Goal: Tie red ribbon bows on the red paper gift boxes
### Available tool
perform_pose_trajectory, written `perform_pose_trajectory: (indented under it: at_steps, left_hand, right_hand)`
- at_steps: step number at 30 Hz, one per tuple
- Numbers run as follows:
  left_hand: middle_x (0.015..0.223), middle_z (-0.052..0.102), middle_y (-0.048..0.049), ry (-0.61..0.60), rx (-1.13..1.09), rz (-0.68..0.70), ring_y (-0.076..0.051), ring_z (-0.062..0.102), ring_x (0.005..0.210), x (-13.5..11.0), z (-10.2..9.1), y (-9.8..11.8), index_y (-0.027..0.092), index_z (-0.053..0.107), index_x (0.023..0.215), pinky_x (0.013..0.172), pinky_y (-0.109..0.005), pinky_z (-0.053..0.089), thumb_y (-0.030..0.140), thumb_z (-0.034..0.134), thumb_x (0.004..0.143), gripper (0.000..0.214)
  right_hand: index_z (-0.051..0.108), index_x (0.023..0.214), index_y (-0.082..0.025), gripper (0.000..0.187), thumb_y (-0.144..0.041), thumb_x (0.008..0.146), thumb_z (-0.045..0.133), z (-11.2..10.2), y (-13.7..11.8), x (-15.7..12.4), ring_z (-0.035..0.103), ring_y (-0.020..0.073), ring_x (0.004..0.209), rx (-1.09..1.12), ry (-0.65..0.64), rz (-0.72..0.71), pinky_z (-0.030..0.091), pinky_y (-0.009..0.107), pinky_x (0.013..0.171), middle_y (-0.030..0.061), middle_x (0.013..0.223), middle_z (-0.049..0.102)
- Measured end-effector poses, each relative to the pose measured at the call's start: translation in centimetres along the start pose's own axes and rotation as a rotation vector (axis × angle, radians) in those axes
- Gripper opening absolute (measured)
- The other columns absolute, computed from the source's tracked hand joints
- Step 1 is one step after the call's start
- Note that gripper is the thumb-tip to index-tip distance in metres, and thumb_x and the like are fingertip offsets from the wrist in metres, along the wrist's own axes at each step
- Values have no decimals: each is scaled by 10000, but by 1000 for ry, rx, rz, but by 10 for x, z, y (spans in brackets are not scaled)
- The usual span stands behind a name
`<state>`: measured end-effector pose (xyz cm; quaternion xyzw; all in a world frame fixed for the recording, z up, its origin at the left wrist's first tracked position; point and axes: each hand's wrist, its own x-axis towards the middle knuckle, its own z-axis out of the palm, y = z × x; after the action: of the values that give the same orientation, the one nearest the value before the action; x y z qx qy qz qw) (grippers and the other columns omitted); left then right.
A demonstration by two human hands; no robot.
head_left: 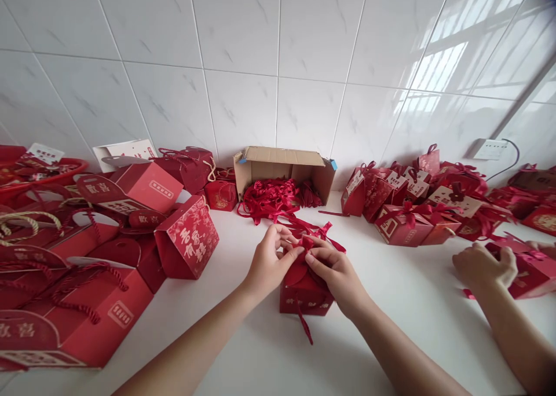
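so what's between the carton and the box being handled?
Loose red ribbon, on the table from carton toward box; seen in head view.

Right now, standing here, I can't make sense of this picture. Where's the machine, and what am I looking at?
There's no machine here. One camera, worn on a person's head, looks forward and down. The two bare arms in the middle are that person's: left hand and right hand. Their fingers hold red ribbon at the top of a small red box standing on a white table.

Beyond it, a cardboard carton holds loose ribbons. Boxes with rope handles crowd the left; ribboned boxes gather on the right. The hand at far right belongs to someone else.
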<state>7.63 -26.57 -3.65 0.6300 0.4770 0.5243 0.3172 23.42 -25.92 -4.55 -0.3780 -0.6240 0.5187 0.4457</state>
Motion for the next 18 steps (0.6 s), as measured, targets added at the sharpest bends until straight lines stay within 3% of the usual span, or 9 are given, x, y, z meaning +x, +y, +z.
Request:
perform_pose_trajectory:
  at_steps: [4,7,10,14,18]
  left_hand:
    - [944,652,-52,-105,99,23,-171,617,845,-2,-3,5,186,596,925,703,-268,483,286,581,811,152]
    - [919,682,-52,-90,164,28,-186,627,849,-5,-4,6,186,666,884,765,-295,487,286,622,781,151]
    - [861,692,-42,-89,128,13,-189,641,840,-4,-5,3,190,699,779,797,-299,494,291,642,764,117]
    - [851,707,-38,-151,100,-4,-193,651,844,1,-11,3,196,718,779,803,-297,507,276,651,753,108]
    - [853,718,-37,-207,124,7,-193,659,818,3,-19,10,199,723,794,775,-298,524,260,635,761,112]
  right_hand:
    - [717,793,-221,246,-444,804,614,7,3,-1,340,247,1305,5,109,13,407,333,940,74,1279,519]
    - [736,844,-236,275,-479,784,621,3,-3,-3,371,251,1289,-34,97,33,402,344,955,75,1253,556]
    - [746,876,-242,322,-513,789,595,-10,-15,-4,412,268,1267,-146,-5,56,378,379,989,80,1164,631]
    - [725,941,-234,256,-401,778,620,-29,-26,-4,612,247,995,-390,-66,20,469,366,861,58,1009,700]
    - [699,968,-248,234,-244,757,599,-36,-33,-9,636,190,776,-623,-33,-73,502,314,695,24,909,710]
